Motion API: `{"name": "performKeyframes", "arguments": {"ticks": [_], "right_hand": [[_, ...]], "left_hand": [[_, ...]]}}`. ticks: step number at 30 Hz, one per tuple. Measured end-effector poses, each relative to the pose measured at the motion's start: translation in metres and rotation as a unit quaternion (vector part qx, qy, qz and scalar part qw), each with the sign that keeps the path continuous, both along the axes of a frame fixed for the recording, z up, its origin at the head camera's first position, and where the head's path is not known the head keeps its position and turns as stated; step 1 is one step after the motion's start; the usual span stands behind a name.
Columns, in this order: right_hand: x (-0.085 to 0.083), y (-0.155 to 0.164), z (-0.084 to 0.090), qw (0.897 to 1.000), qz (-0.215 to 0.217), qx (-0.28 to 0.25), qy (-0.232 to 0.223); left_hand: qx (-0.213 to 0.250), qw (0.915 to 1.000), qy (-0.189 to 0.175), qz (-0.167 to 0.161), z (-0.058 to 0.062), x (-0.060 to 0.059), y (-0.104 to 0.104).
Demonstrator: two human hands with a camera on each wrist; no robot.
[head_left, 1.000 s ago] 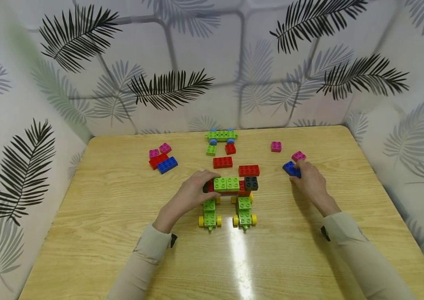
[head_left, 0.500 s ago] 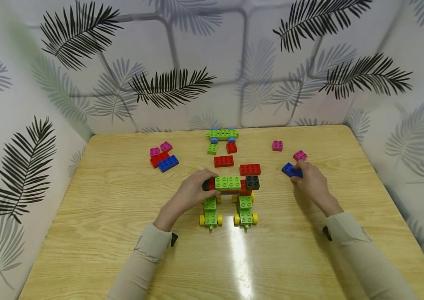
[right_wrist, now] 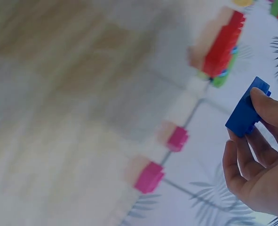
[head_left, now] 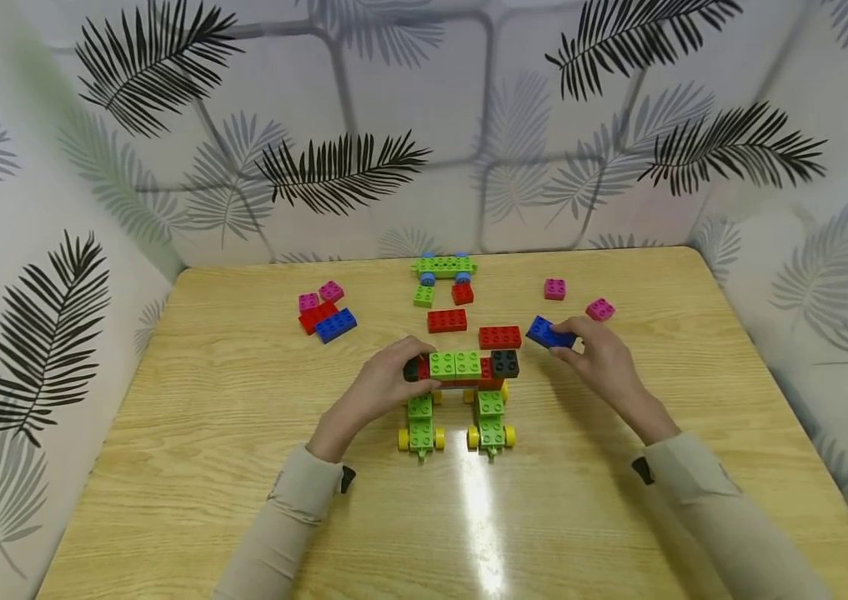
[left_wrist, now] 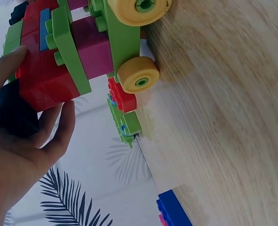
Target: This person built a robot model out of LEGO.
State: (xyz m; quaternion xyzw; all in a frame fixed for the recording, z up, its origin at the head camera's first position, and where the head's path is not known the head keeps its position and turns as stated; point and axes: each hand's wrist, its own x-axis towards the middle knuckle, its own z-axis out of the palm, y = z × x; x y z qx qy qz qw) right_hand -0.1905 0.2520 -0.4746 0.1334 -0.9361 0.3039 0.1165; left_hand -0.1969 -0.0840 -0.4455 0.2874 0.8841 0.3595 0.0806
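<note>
At the middle of the table stands a block structure (head_left: pixel 455 367), built of green, red and black bricks on two green bases with yellow wheels (left_wrist: pixel 139 75). My left hand (head_left: pixel 388 377) grips its left end, thumb and fingers around the red and black bricks; in the left wrist view, purple and blue bricks show within it too. Off to the right of the structure, my right hand (head_left: pixel 602 360) pinches a blue brick (head_left: pixel 549 332) between thumb and fingers. That brick (right_wrist: pixel 246 109) is held clear of the table in the right wrist view.
Two red bricks (head_left: pixel 499 337) lie just behind the structure. Farther back are a green wheeled base (head_left: pixel 444 267), a small green brick (head_left: pixel 424 296) and a small red one (head_left: pixel 462 293). Pink bricks (head_left: pixel 599 309) lie at right; a blue brick (head_left: pixel 336 326) lies among red and pink ones at left.
My right hand has lifted the blue brick from beside the pink brick and carried it left, toward the structure. The left hand keeps its grip in the same place.
</note>
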Motion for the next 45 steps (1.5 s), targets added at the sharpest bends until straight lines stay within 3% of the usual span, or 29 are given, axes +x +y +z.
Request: {"name": "performKeyframes", "arguments": {"ticks": [10, 18, 35, 45], "right_hand": [[0.005, -0.032, 0.034, 0.994, 0.064, -0.033, 0.083], [0.009, -0.055, 0.053, 0.986, 0.112, -0.044, 0.113], [0.012, -0.084, 0.062, 0.976, 0.201, -0.027, 0.080], [0.012, -0.095, 0.064, 0.970, 0.232, 0.016, 0.064]], "left_hand": [[0.005, 1.0000, -0.006, -0.002, -0.001, -0.001, 0.000], [-0.001, 1.0000, -0.004, -0.002, 0.000, -0.002, 0.001], [-0.005, 0.9998, -0.019, -0.001, 0.001, -0.002, 0.001], [-0.009, 0.9997, -0.021, -0.003, 0.001, -0.002, 0.001]]}}
